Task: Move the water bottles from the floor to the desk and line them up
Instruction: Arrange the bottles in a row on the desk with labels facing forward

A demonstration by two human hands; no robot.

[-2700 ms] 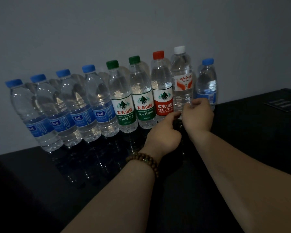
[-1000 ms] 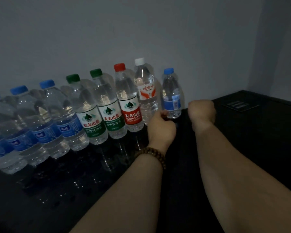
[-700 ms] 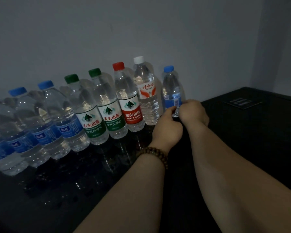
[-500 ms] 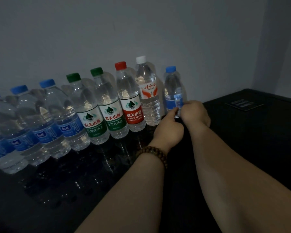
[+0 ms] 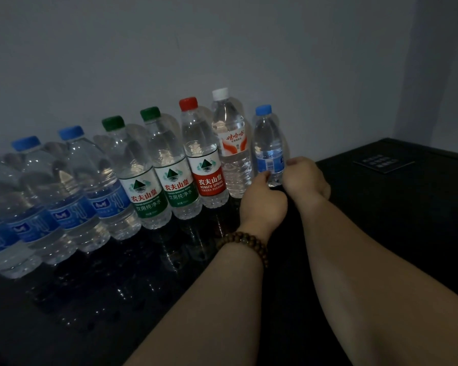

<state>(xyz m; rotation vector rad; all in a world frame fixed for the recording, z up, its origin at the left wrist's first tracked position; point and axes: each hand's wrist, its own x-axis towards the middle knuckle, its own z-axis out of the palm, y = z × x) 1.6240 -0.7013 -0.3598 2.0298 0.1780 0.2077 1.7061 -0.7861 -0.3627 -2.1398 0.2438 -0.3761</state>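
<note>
Several water bottles stand upright in a row on the black desk (image 5: 386, 223), against the wall. From the left come several blue-capped bottles (image 5: 87, 180), two green-capped ones (image 5: 154, 165), a red-capped one (image 5: 202, 154), a white-capped one (image 5: 230, 138) and a small blue-capped bottle (image 5: 267, 138) at the right end. My left hand (image 5: 262, 199), with a bead bracelet on its wrist, touches the small bottle's lower left side with curled fingers. My right hand (image 5: 306, 180) curls round the small bottle's lower right side. The bottle's base is hidden behind both hands.
A grey wall runs right behind the row of bottles. A dark flat card (image 5: 384, 163) lies on the desk at the far right, near a wall corner. The glossy desk top reflects the bottles in front of the row.
A second ago my right hand was a fist to the right of the small bottle. Both hands have since closed in on that bottle's lower part and stay there.
</note>
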